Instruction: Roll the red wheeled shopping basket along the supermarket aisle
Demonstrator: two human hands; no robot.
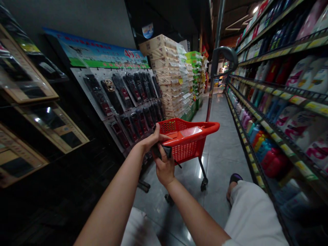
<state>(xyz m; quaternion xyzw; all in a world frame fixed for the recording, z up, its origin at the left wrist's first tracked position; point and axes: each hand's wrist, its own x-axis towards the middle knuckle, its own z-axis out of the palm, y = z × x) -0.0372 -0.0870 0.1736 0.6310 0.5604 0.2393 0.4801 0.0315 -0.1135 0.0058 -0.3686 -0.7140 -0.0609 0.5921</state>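
Note:
Close together in the middle of the head view, my hands are at a small black item whose kind I cannot make out. My right hand point(165, 169) is closed around this black item point(167, 150), fingers curled over its front. Just above and to the left, my left hand point(153, 137) grips its far side, thumb up and a finger stretched to the right. A thin dark strip hangs below, beside my right hand. Right behind the hands stands a red plastic shopping basket cart point(188, 150) on casters, with its tall handle point(225, 61) rising at the back.
On the left, a display rack point(123, 102) carries several packaged black belts under a price banner point(102, 51). Boxed sets point(56, 126) sit nearer. Stacked cartons point(166, 75) stand behind. Shelves of bottles point(289, 112) line the right side. A grey tiled floor point(220, 150) runs between.

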